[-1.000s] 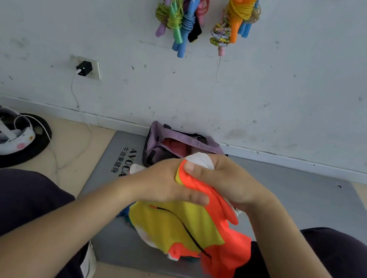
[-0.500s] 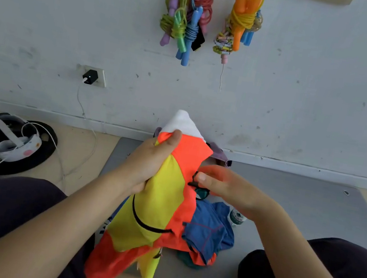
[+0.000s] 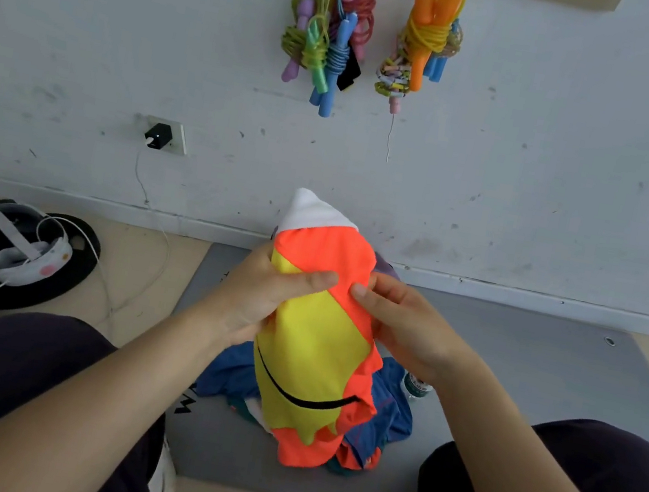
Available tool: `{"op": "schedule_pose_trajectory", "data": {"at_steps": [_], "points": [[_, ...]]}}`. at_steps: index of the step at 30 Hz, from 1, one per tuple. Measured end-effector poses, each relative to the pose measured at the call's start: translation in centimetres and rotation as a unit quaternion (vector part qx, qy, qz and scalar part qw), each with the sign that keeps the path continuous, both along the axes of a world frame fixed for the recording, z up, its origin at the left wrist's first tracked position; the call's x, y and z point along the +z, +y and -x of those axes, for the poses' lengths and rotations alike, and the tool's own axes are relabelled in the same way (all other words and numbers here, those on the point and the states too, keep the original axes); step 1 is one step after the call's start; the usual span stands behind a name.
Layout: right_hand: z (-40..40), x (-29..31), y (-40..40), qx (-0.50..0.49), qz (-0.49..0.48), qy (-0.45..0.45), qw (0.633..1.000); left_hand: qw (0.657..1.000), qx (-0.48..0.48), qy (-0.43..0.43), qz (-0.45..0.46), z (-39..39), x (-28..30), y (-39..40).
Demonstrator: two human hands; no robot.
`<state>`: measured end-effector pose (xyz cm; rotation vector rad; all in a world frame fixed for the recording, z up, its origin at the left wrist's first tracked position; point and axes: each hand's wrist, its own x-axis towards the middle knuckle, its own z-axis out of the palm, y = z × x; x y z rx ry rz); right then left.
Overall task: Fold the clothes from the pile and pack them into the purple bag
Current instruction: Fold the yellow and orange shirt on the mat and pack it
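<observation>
Both hands hold up an orange, yellow and white fabric garment [image 3: 315, 330] above the grey floor mat [image 3: 526, 387] — left hand [image 3: 258, 299] gripping its left edge, right hand [image 3: 396, 322] pinching the right. Its hem hangs over the pile of blue and orange clothes [image 3: 384, 419] near the mat's front edge; the purple bag [image 3: 386, 267] peeks out behind.

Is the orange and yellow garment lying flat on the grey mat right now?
No, both hands, left and right, hold the orange and yellow garment up above the grey mat.
</observation>
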<state>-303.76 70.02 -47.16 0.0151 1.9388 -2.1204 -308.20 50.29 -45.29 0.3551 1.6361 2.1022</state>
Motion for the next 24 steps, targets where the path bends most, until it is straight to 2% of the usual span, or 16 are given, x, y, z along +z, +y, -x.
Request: {"op": "schedule_pose_trajectory", "data": {"at_steps": [5, 8, 10, 13, 17, 19, 21, 22, 24], "points": [[-0.3, -0.4, -0.3, 0.080, -0.005, -0.068, 0.994, 0.998, -0.059, 0.003, -0.032, -0.1, -0.3, 0.2], [-0.2, -0.2, -0.8, 0.062, 0.028, -0.056, 0.996, 0.996, -0.082, 0.013, -0.033, -0.3, -0.5, 0.4], [0.0, 0.1, -0.6, 0.005, 0.040, -0.009, 0.999, 0.998, -0.048, 0.010, -0.026, -0.1, -0.5, 0.3], [0.2, 0.9, 1.0, -0.054, 0.055, 0.024, 0.997, 0.998, 0.052, 0.001, 0.022, 0.5, -0.5, 0.1], [0.1, 1.4, 2.3, -0.043, -0.068, 0.057, 0.995, 0.987, 0.145, -0.019, 0.070, 1.1, -0.6, -0.2], [0.0, 1.4, 2.2, -0.060, -0.094, 0.072, 0.991, 0.974, 0.155, 0.027, 0.160, 1.3, -0.8, -0.5], [-0.3, 1.6, 1.8, -0.057, -0.084, 0.066, 0.993, 0.946, 0.130, 0.128, 0.266, 1.5, -0.9, -0.8], [-0.5, 1.6, 1.5, -0.039, -0.075, 0.061, 0.995, 0.936, 0.098, 0.172, 0.292, 1.4, -0.7, -0.9], [-0.8, 1.7, 0.6, 0.009, -0.063, 0.051, 0.997, 0.937, -0.028, 0.222, 0.267, 1.0, -0.3, -0.8]]}}
